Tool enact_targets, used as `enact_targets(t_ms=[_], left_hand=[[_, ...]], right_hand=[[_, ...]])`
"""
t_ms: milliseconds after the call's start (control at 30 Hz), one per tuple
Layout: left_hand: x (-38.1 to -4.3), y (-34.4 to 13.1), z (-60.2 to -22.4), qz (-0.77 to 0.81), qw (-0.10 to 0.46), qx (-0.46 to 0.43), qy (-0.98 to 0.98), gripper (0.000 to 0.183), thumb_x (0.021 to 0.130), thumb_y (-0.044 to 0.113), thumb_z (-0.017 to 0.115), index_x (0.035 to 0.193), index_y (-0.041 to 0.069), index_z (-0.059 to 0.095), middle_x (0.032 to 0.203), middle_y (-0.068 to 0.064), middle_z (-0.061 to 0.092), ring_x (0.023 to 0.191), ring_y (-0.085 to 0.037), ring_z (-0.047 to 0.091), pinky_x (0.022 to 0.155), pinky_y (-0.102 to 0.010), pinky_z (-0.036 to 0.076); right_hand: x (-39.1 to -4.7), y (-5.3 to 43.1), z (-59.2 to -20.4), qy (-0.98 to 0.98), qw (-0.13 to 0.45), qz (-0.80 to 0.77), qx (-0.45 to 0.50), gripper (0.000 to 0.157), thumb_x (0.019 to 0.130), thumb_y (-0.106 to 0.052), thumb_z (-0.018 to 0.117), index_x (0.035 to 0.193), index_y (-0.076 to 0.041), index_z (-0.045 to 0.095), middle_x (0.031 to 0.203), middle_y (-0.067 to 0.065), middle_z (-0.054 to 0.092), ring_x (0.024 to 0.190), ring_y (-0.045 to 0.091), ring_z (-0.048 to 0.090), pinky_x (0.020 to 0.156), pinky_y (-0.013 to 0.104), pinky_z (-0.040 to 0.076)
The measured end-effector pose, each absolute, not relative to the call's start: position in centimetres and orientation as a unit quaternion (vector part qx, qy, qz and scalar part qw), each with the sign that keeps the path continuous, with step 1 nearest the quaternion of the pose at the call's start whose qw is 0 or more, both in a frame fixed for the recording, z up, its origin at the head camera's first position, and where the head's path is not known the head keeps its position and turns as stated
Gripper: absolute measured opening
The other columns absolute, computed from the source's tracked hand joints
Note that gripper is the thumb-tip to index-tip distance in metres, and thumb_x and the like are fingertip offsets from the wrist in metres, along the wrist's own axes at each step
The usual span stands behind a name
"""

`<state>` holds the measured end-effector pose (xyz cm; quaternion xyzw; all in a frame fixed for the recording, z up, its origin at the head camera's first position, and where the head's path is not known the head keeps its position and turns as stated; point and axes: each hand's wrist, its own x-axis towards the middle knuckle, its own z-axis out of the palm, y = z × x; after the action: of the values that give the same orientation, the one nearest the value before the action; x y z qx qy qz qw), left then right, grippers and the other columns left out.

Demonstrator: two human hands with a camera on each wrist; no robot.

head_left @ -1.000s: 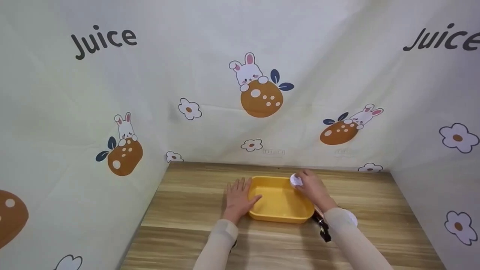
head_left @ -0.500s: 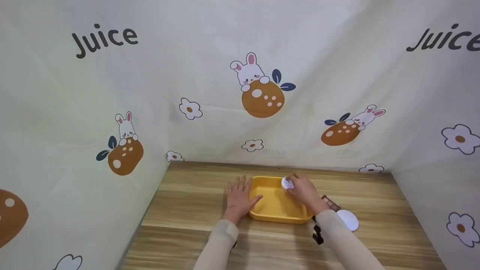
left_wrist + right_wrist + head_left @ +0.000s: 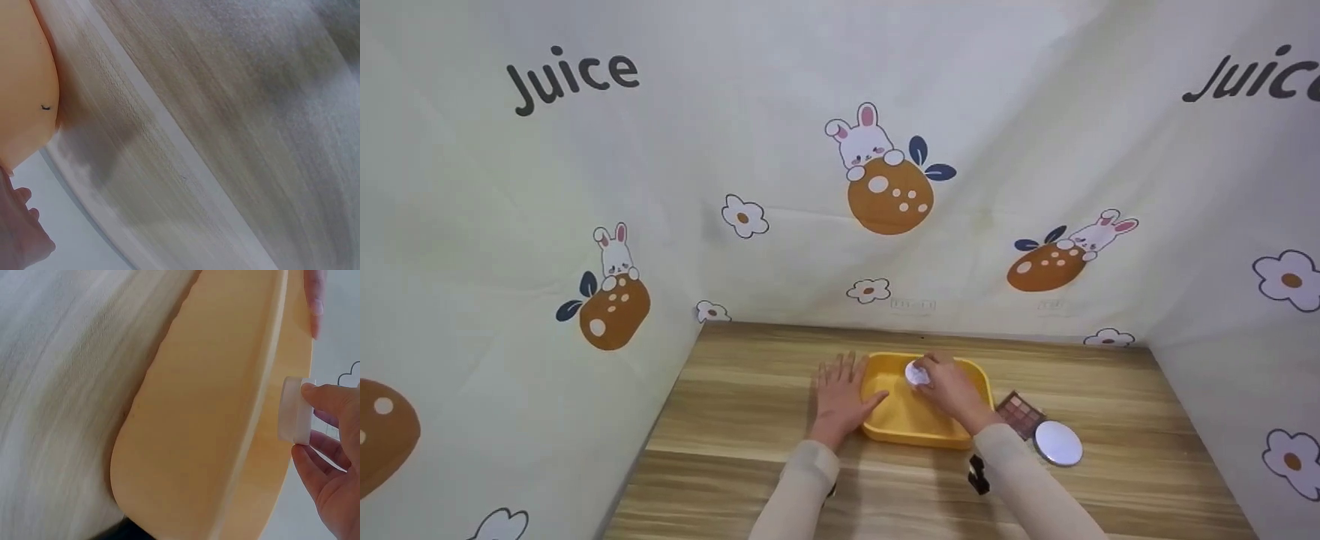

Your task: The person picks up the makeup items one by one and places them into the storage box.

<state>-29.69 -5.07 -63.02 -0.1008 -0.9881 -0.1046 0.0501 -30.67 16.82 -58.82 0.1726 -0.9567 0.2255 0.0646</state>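
A yellow plastic tray [image 3: 915, 437] with raised walls lies on the wooden table. My left hand [image 3: 840, 397] rests against its left side, fingers spread straight, thumb reaching over the rim. Over the tray's far part, my right hand [image 3: 954, 391] holds a small white round jar [image 3: 916, 373] between thumb and fingertips. The right wrist view shows the jar [image 3: 296, 410] tipped on edge near the tray's wall [image 3: 225, 382], the thumb on one face. Whether it touches the tray I cannot tell. In the left wrist view, only part of the left hand [image 3: 22, 230] shows beside the tray.
An eyeshadow palette [image 3: 1020, 415] lies just right of the tray, partly behind the right forearm. Touching or close to it is a white round disc-like case [image 3: 1058, 443]. Printed cloth walls [image 3: 780, 262] enclose the table at the back and sides.
My right hand has carried the white jar leftward from the tray's far right corner to over its inside. The palette and round case have come into fuller view. The left hand stays put.
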Motion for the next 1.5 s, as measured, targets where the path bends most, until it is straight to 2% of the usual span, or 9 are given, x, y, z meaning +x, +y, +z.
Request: enact_targets(t_ms=[267,467,633,900,1033,1267,1500], left_hand=[[-29.6,-5.0,-63.0,-0.104,0.055,-0.100,-0.988,0.078,0.093,0.068,0.046,0.156,0.022,0.034,0.164,-0.009,0.031,0.152,-0.033,0.027,0.122,-0.062,0.017],[-29.7,-5.1,-63.1,-0.087,0.056,-0.107,-0.989,0.081,0.093,0.071,0.041,0.157,0.022,0.032,0.163,-0.008,0.034,0.151,-0.032,0.030,0.123,-0.058,0.020],[-29.6,-5.2,-63.5,-0.091,0.060,-0.107,-0.988,0.081,0.094,0.071,0.040,0.157,0.021,0.032,0.162,-0.008,0.034,0.151,-0.032,0.030,0.123,-0.058,0.020],[-29.7,-5.1,-63.4,-0.096,0.056,-0.104,-0.988,0.081,0.094,0.072,0.039,0.158,0.022,0.030,0.163,-0.009,0.033,0.152,-0.032,0.028,0.123,-0.058,0.018],[-29.8,-5.0,-63.3,-0.091,0.062,-0.107,-0.988,0.081,0.094,0.071,0.039,0.157,0.022,0.031,0.162,-0.009,0.035,0.151,-0.033,0.030,0.122,-0.059,0.021],[-30.0,-4.8,-63.0,-0.085,0.065,-0.108,-0.988,0.079,0.094,0.070,0.040,0.157,0.023,0.032,0.162,-0.009,0.035,0.150,-0.033,0.031,0.122,-0.058,0.023],[-29.9,-5.0,-63.2,-0.079,0.056,-0.103,-0.990,0.083,0.092,0.074,0.040,0.157,0.023,0.032,0.162,-0.007,0.035,0.150,-0.033,0.030,0.122,-0.059,0.022]], right_hand=[[-30.9,15.6,-60.0,-0.955,0.049,0.226,0.184,0.032,0.084,-0.017,0.080,0.113,-0.006,0.070,0.113,0.012,0.067,0.102,0.030,0.065,0.092,0.046,0.056],[-31.1,15.0,-60.9,-0.948,0.053,0.241,0.202,0.032,0.083,-0.016,0.081,0.111,-0.003,0.070,0.113,0.014,0.068,0.104,0.032,0.065,0.094,0.048,0.054],[-31.1,14.4,-61.5,-0.948,0.028,0.249,0.198,0.033,0.085,-0.018,0.079,0.113,-0.003,0.070,0.115,0.013,0.068,0.106,0.031,0.064,0.099,0.049,0.053],[-31.1,13.5,-62.1,-0.947,-0.009,0.260,0.188,0.029,0.088,-0.022,0.076,0.112,-0.008,0.069,0.108,0.009,0.070,0.101,0.025,0.065,0.095,0.046,0.055],[-31.4,13.2,-62.1,-0.947,-0.007,0.258,0.192,0.031,0.089,-0.020,0.075,0.115,-0.004,0.070,0.116,0.011,0.069,0.108,0.029,0.065,0.098,0.047,0.054],[-31.4,12.9,-61.9,-0.939,-0.005,0.263,0.220,0.038,0.094,-0.016,0.069,0.127,0.001,0.066,0.124,0.017,0.056,0.110,0.031,0.062,0.096,0.046,0.054],[-30.9,12.4,-61.6,-0.937,-0.025,0.245,0.248,0.038,0.098,-0.018,0.063,0.132,0.000,0.061,0.131,0.017,0.058,0.121,0.035,0.058,0.106,0.049,0.048]])
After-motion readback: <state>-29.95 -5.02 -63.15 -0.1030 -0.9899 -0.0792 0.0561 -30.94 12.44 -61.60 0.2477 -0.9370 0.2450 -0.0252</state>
